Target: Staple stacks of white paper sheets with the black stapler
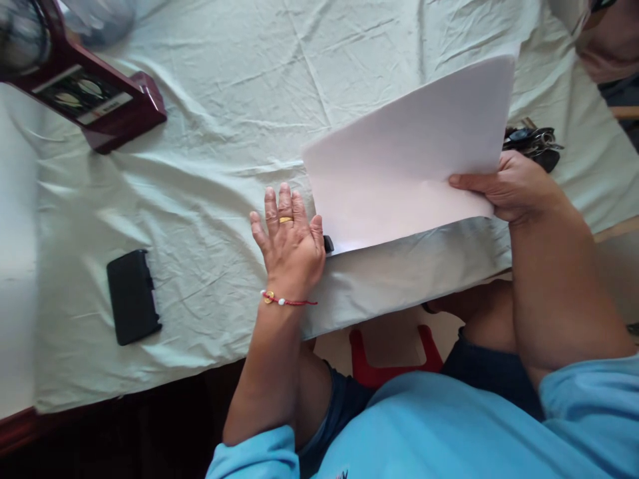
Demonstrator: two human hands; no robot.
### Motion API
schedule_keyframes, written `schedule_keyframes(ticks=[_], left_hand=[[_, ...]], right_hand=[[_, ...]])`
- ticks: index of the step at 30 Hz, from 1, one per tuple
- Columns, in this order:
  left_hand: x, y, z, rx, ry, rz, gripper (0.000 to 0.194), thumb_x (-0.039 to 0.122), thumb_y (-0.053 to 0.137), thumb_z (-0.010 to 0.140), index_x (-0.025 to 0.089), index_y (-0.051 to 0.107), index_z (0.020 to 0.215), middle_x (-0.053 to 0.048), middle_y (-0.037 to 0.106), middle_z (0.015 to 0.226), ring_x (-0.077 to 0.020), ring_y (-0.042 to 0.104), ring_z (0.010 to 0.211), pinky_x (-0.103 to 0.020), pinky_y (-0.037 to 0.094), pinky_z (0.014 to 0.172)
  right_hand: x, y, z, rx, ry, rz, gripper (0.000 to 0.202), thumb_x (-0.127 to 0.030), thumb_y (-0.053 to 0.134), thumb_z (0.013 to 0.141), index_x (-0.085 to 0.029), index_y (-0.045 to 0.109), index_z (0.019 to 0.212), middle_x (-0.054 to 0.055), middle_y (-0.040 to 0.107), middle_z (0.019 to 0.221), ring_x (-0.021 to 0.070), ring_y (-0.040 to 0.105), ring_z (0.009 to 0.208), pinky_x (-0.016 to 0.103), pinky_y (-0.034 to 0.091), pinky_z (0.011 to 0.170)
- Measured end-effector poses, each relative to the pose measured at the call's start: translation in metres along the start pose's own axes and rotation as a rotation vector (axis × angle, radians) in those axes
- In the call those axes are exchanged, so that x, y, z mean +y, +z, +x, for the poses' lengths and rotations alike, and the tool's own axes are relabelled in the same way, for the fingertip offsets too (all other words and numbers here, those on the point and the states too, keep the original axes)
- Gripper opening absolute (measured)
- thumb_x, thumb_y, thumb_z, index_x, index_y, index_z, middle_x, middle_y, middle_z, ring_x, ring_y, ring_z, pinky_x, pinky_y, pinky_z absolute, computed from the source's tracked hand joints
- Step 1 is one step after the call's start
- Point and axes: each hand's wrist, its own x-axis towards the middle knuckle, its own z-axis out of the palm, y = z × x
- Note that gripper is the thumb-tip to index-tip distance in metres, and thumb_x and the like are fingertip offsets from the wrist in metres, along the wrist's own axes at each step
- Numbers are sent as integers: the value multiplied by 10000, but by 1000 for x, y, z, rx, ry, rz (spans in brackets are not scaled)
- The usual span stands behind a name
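Observation:
My right hand [522, 186] pinches the right side of a white stack of paper [404, 159], thumb on top and fingers underneath. The paper's far right corner is lifted and curves upward. At its near left corner sits a small black object [328, 244], mostly hidden beneath my left hand [294, 249]. That hand lies palm down with its fingers stretched out, pressing on or covering the black object; its kind cannot be made out.
A pale green, wrinkled cloth [210, 186] covers the table. A black rectangular case [134, 297] lies to the left. At the upper left stands a dark red wooden stand [124, 110]. Keys [536, 143] lie beyond my right hand. A red stool [394, 372] shows below the table.

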Motion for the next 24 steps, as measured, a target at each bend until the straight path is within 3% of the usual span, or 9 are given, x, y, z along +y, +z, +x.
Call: schedule_keyframes(ticks=[5,9,14,17,19,21,24], left_hand=[[2,5,1,-62,4,18,661,419,664,1153,225,699,1784,-226,478,2009,-491,246,1956,-853,-86,1534],[2,7,2,-79,-10,40,650,406,627,1168,191,687,1778,-253,488,1996,-509,276,1944,-893,49,1533],[-7,-6,0,-140,51,29,706,534,634,1199,203,612,1824,-252,391,2044,-489,263,1952,-780,224,1568],[-7,-20,-5,-226,139,-78,769,666,603,1222,204,569,1835,-275,393,2031,-471,327,1930,-735,354,1540],[-2,-30,-9,-302,131,-260,802,749,623,1206,215,588,1804,-278,504,1956,-460,498,1840,-662,564,1419],[3,-38,-11,-297,12,-473,752,785,684,1177,233,679,1688,-243,711,1736,-408,734,1602,-544,720,1210],[4,-45,-4,-36,-209,-688,569,764,818,1115,259,803,1377,-136,827,1363,-281,828,1235,-358,731,937]], right_hand=[[-4,4,-2,35,22,17,179,-24,997,820,-162,907,890,130,940,1169,213,834,968,320,703,870],[-4,7,-3,7,2,43,191,-57,1018,826,-172,891,911,133,934,1173,240,850,1011,370,721,948],[5,11,7,54,-84,61,198,-97,1012,740,-181,866,844,94,918,1039,244,847,922,405,751,893],[11,11,17,90,-167,132,267,-125,1030,654,-183,882,869,93,924,1047,254,848,927,456,771,938],[15,10,24,121,-224,195,368,-151,1069,576,-194,897,897,84,932,1070,263,853,954,494,774,1003],[17,9,29,134,-264,255,472,-183,1122,495,-213,900,910,64,940,1090,273,862,992,520,770,1060],[16,13,29,81,-298,327,614,-252,1206,417,-229,899,949,45,949,1146,295,885,1080,539,763,1125]])
